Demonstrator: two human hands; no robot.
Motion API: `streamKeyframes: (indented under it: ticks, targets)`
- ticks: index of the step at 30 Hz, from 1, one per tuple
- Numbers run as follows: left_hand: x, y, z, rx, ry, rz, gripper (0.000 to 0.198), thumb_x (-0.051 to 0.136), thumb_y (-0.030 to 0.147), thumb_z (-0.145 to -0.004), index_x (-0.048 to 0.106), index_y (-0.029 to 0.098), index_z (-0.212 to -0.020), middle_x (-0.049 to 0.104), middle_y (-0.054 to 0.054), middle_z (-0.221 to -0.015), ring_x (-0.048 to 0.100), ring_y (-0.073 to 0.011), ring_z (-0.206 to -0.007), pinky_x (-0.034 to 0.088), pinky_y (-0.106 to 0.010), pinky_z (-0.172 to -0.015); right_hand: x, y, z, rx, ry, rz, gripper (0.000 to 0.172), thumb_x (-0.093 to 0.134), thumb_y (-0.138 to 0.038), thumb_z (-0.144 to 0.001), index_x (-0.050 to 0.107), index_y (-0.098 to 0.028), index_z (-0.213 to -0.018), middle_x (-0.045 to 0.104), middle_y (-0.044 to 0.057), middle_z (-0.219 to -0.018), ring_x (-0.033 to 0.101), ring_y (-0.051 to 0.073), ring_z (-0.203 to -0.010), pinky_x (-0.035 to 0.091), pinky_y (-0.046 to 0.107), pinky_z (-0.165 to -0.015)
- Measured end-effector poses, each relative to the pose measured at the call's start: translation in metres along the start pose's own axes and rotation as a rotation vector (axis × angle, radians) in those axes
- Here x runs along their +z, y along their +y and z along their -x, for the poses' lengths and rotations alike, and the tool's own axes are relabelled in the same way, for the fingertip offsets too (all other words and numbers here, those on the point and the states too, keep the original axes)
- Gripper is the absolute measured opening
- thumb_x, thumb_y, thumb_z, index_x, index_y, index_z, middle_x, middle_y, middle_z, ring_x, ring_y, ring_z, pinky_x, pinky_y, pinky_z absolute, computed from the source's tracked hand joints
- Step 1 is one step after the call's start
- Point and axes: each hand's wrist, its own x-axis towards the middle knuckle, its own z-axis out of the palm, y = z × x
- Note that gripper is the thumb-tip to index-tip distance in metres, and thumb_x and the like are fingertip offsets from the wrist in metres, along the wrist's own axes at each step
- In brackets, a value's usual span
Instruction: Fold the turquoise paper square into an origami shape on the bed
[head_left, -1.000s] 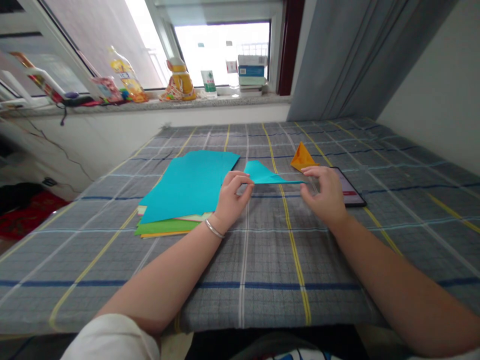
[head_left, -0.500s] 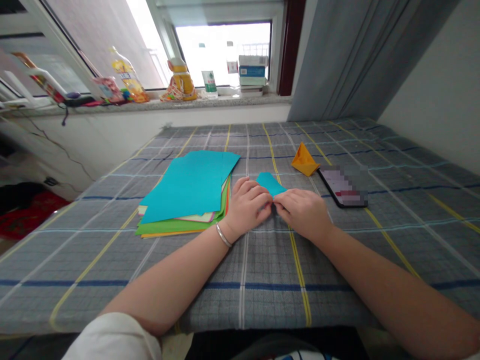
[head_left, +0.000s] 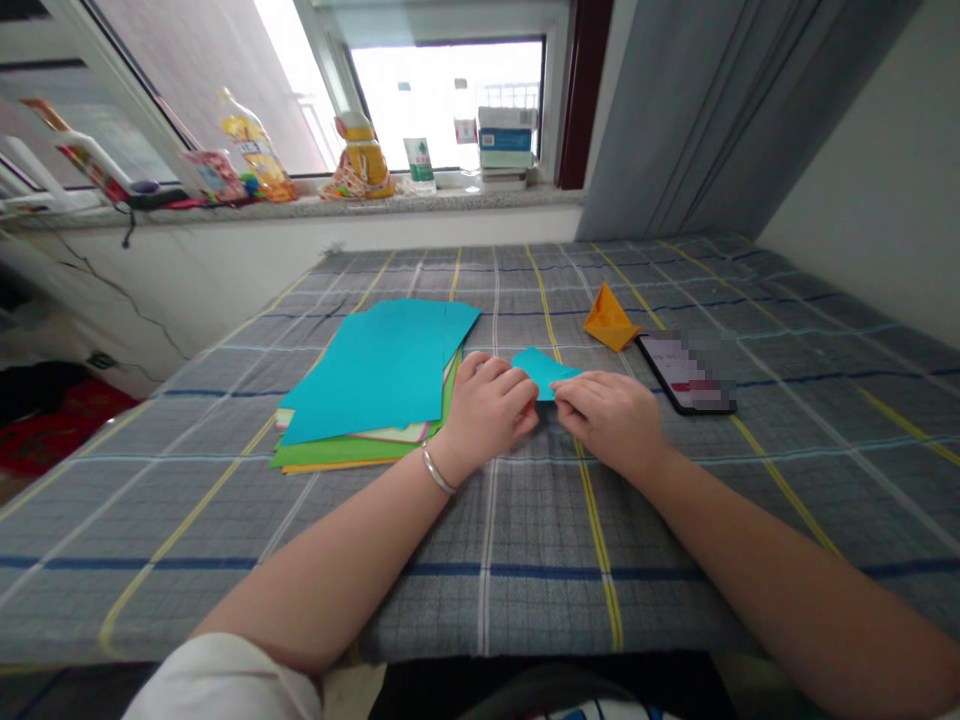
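Change over 1 s: the teal paper [head_left: 546,370] was stretched out long between 2 hands held wide apart; it is now a short folded piece, with the hands drawn together over it.
Change over 0.5 s: little; both hands sit slightly farther up the cloth, and a bit more of the paper's far corner shows.
Left hand [head_left: 487,405]: knuckles up, fingers curled inward, tips closed on the left near edge of the teal paper; the wrist lies low over the cloth and wears a silver bracelet [head_left: 435,470].
Right hand [head_left: 611,415]: palm down, fingers bent toward the left hand, tips pinched on the paper's right near edge; the 2 sets of fingertips nearly meet.
Teal paper: on the checked cloth [head_left: 525,540], partly hidden by the fingers, its far corner sticking out beyond them.
Paper stack [head_left: 375,375]: just left of the left hand, a teal sheet on top with green and orange edges below.
Orange folded piece [head_left: 609,320]: beyond the right hand, apart from it.
Phone [head_left: 686,375]: flat, right of the right hand, near the orange piece.
Windowsill [head_left: 300,208]: bottles and boxes in a row, well apart from the hands.
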Motion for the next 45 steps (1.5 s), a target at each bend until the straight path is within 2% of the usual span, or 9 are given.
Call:
streamKeyframes:
  ticks: [10,17,27,32,36,40,43,45]
  targets:
    - [-0.003,-0.009,0.001,0.018,-0.026,0.008,0.009,0.053,0.02,-0.082,0.059,0.024,-0.078,0.065,-0.001,-0.079,0.054,-0.021,-0.083,0.034,-0.043,-0.088,-0.004,0.007,0.0,0.038,0.015,-0.009,0.018,0.051,-0.017,-0.087,0.069,-0.021,-0.082,0.076,0.002,-0.087,0.068,0.019,-0.081,0.045,0.032,-0.075]
    - [-0.005,-0.017,0.002,0.09,-0.07,-0.053,0.009,0.052,0.017,-0.081,0.058,0.024,-0.079,0.064,-0.001,-0.08,0.053,-0.0204,-0.082,0.034,-0.041,-0.083,-0.004,0.008,0.003,0.055,0.012,-0.008,0.016,0.054,-0.017,-0.084,0.069,-0.022,-0.082,0.076,0.002,-0.088,0.068,0.019,-0.08,0.045,0.032,-0.073]
    - [-0.006,-0.024,0.003,0.103,-0.038,-0.079,0.006,0.052,0.018,-0.08,0.055,0.023,-0.078,0.063,-0.001,-0.077,0.052,-0.0198,-0.078,0.035,-0.04,-0.083,-0.002,0.011,0.004,0.071,0.011,-0.047,0.016,0.054,-0.017,-0.083,0.069,-0.022,-0.082,0.075,0.002,-0.085,0.068,0.019,-0.078,0.046,0.031,-0.072]
    - [-0.005,-0.028,0.003,0.156,-0.042,-0.093,0.01,0.049,0.018,-0.086,0.055,0.023,-0.081,0.063,-0.001,-0.078,0.053,-0.0186,-0.077,0.035,-0.039,-0.083,-0.002,0.01,0.004,0.107,-0.014,-0.034,0.015,0.055,-0.017,-0.082,0.07,-0.022,-0.08,0.075,0.002,-0.083,0.067,0.018,-0.076,0.045,0.03,-0.068]
    - [-0.004,-0.03,0.003,0.107,-0.04,-0.059,0.015,0.044,0.015,-0.089,0.054,0.022,-0.081,0.063,-0.001,-0.077,0.054,-0.0171,-0.073,0.036,-0.037,-0.082,-0.002,0.009,0.004,0.099,-0.075,-0.012,0.014,0.056,-0.021,-0.083,0.07,-0.022,-0.081,0.074,0.001,-0.081,0.066,0.018,-0.073,0.042,0.03,-0.063]
    - [-0.001,-0.036,0.004,0.054,-0.004,-0.047,0.016,0.041,0.016,-0.092,0.054,0.021,-0.082,0.063,-0.001,-0.072,0.055,-0.0167,-0.069,0.037,-0.036,-0.079,-0.003,0.012,0.005,0.045,-0.114,-0.031,0.012,0.059,-0.024,-0.085,0.07,-0.022,-0.088,0.075,0.002,-0.09,0.068,0.018,-0.081,0.045,0.03,-0.067]
    - [0.001,-0.037,0.006,-0.07,0.023,0.033,0.015,0.043,0.019,-0.093,0.055,0.02,-0.084,0.064,-0.003,-0.073,0.058,-0.0176,-0.07,0.039,-0.035,-0.077,-0.001,0.012,0.005,0.046,-0.118,-0.039,0.012,0.059,-0.024,-0.085,0.07,-0.021,-0.091,0.076,0.002,-0.094,0.069,0.019,-0.086,0.047,0.031,-0.07]
    - [0.003,-0.033,0.007,-0.216,0.029,0.173,0.013,0.044,0.022,-0.093,0.055,0.019,-0.088,0.065,-0.003,-0.077,0.06,-0.0183,-0.074,0.041,-0.034,-0.076,0.001,0.011,0.005,0.046,-0.121,-0.043,0.012,0.059,-0.023,-0.086,0.069,-0.02,-0.091,0.076,0.003,-0.095,0.069,0.019,-0.087,0.048,0.031,-0.071]
